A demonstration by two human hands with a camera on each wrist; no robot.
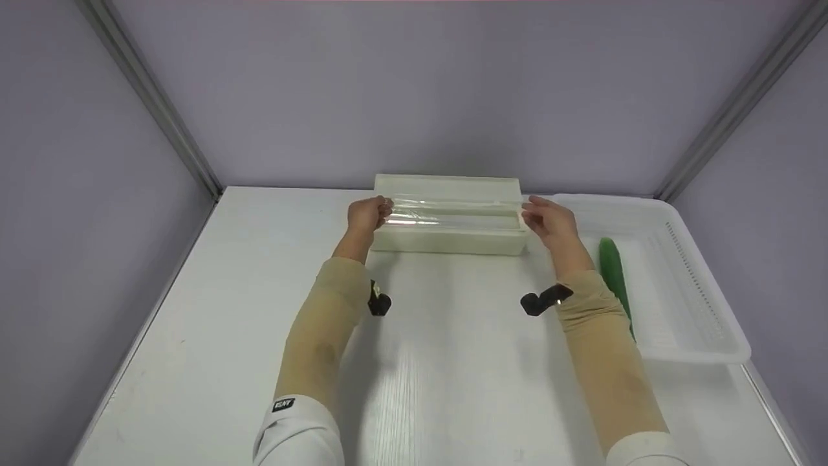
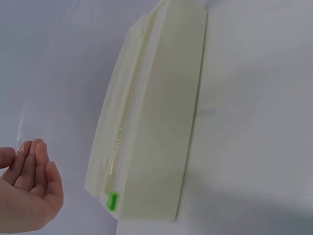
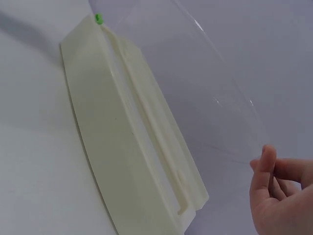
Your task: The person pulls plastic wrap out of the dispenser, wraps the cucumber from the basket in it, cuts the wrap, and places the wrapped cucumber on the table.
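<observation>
Clear thin plastic wrap [image 3: 195, 83] stretches up from the long cream plastic wrap box [image 1: 449, 220], which sits at the back of the white tabletop [image 1: 420, 362]. The left hand [image 1: 367, 214] pinches one corner of the wrap, and the right hand [image 1: 548, 221] pinches the other. The wrap looks shiny and almost see-through. It could fold and stick to itself if one hand pulls harder. A green cucumber [image 1: 612, 272] lies in the white plastic tray [image 1: 705, 310] beside the box.

Both forearms outstretched and parallel, left grip [image 1: 369, 214] and right grip [image 1: 550, 221] pinched, raised level.
</observation>
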